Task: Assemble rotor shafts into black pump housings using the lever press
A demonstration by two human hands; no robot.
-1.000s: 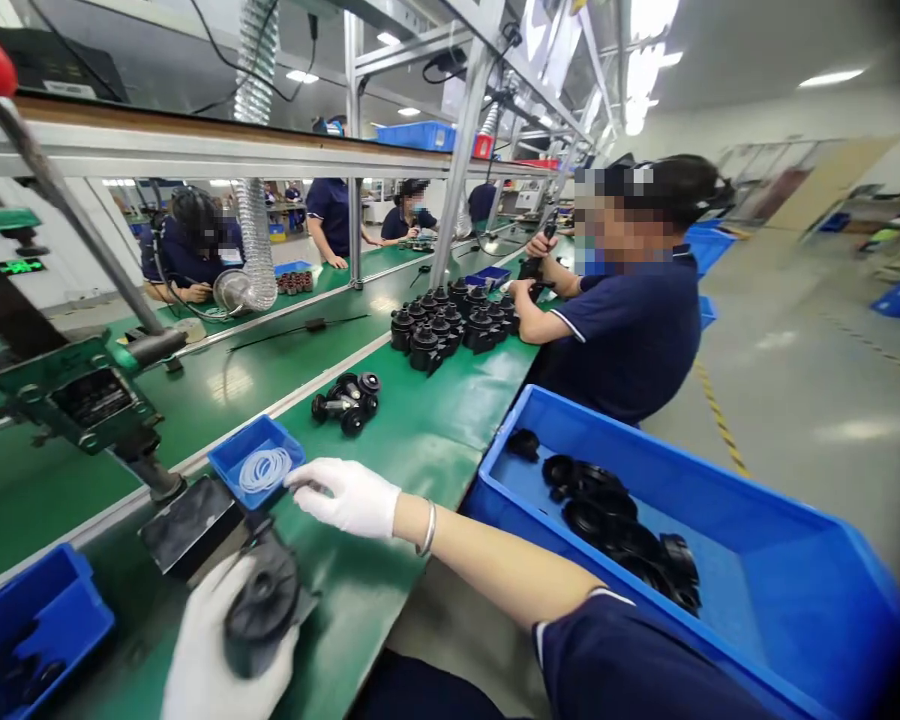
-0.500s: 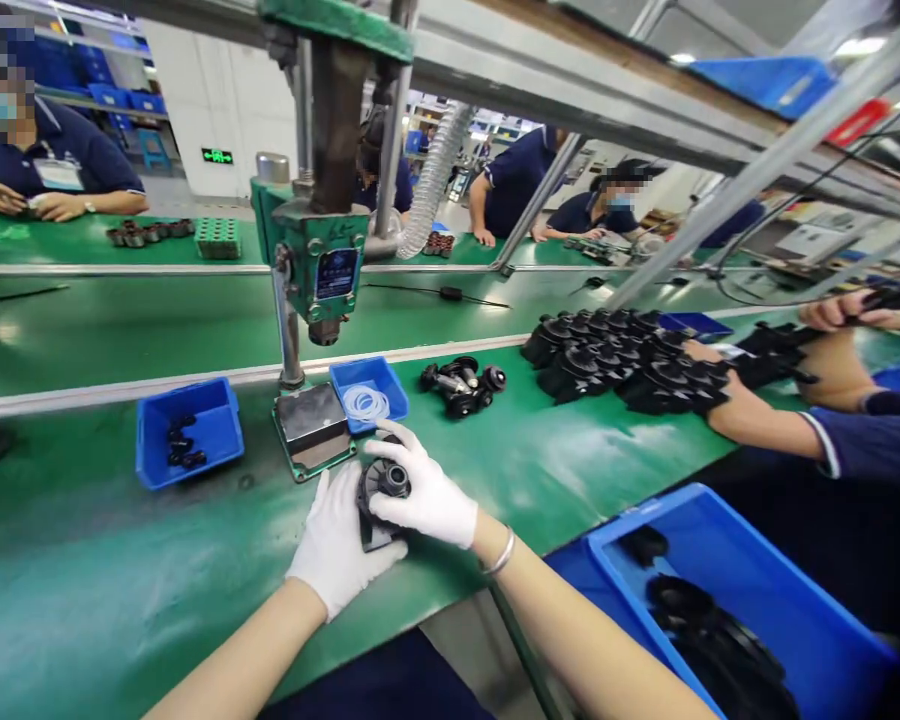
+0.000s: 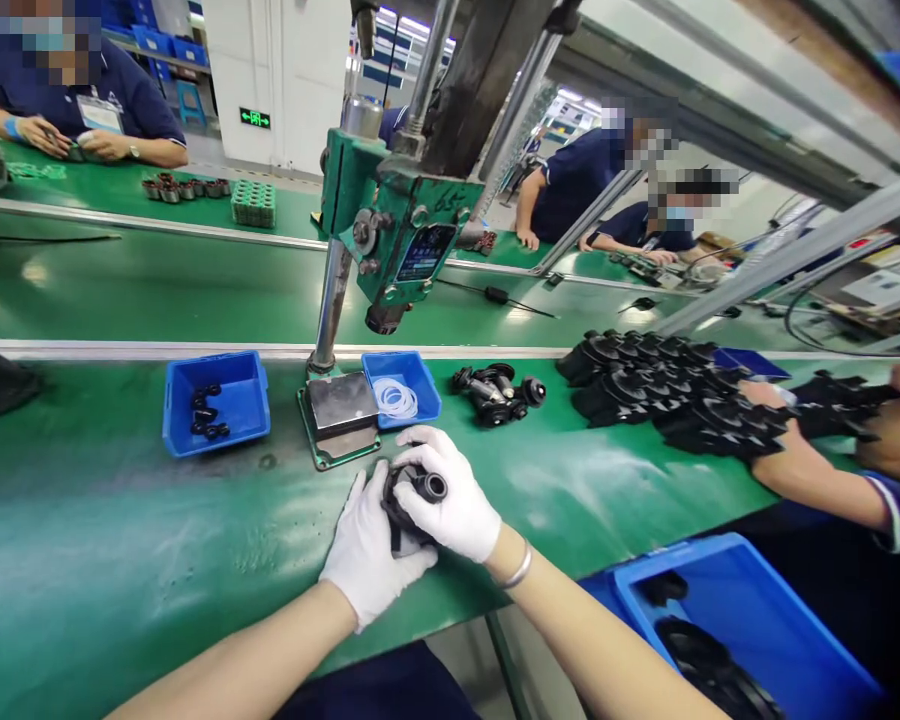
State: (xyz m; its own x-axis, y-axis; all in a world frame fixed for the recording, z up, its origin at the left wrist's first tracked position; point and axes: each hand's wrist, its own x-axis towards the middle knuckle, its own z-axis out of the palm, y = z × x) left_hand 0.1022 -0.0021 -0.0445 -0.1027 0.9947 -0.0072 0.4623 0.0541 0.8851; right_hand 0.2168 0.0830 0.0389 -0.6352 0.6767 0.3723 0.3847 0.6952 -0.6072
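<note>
Both my hands wear white gloves and hold one black plastic part (image 3: 412,500) with a round hollow stub on top, above the green table (image 3: 217,570). My left hand (image 3: 371,550) is wrapped round its left side and underside. The fingers of my right hand (image 3: 454,495) curl over its top, around the stub. Just beyond my hands stands a green press (image 3: 412,230) with a metal block (image 3: 343,403) on its base. Beside the block, a small blue bin (image 3: 427,405) contains white rings (image 3: 396,400). Part of the black piece is hidden by the gloves.
Left of the press, a blue bin (image 3: 180,425) contains small black parts (image 3: 208,415). Black-and-metal parts (image 3: 499,392) lie to the right, before a stack of black housings (image 3: 645,385). A co-worker's arm (image 3: 810,470) reaches in there. A large blue crate (image 3: 787,600) stands lower right.
The view has shifted, so most things appear further right. Both my hands still hold the black part, whose stub now tilts more to the right.
</note>
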